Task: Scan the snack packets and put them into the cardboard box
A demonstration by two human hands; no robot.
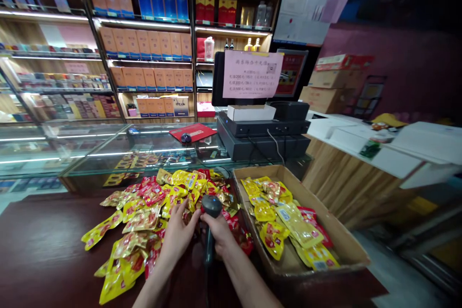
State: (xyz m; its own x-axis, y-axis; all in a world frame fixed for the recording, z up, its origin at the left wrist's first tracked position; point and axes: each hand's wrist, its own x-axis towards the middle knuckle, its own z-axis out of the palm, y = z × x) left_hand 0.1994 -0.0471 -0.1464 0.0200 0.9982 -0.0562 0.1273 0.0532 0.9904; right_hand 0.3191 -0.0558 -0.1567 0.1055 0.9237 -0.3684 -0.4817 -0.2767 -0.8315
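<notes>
My right hand [219,232] is wrapped round a dark handheld barcode scanner [211,205], its head pointing away from me and its cable end toward me. Just left of it, my left hand [179,232] reaches into a loose pile of shiny snack packets [144,219]. Its thumb and fingers are apart, with the fingertips at the yellow and red packets; no packet shows clearly held. On the right, an open cardboard box [327,204] holds several more yellow, gold and red packets [273,238].
The pile lies on a dark red-brown table [39,245]. Behind it stands a glass display counter [104,154] with a black register and a monitor bearing a pink notice [249,74]. Shelves of boxed goods [151,43] line the back. White-topped cabinets [390,159] stand at the right.
</notes>
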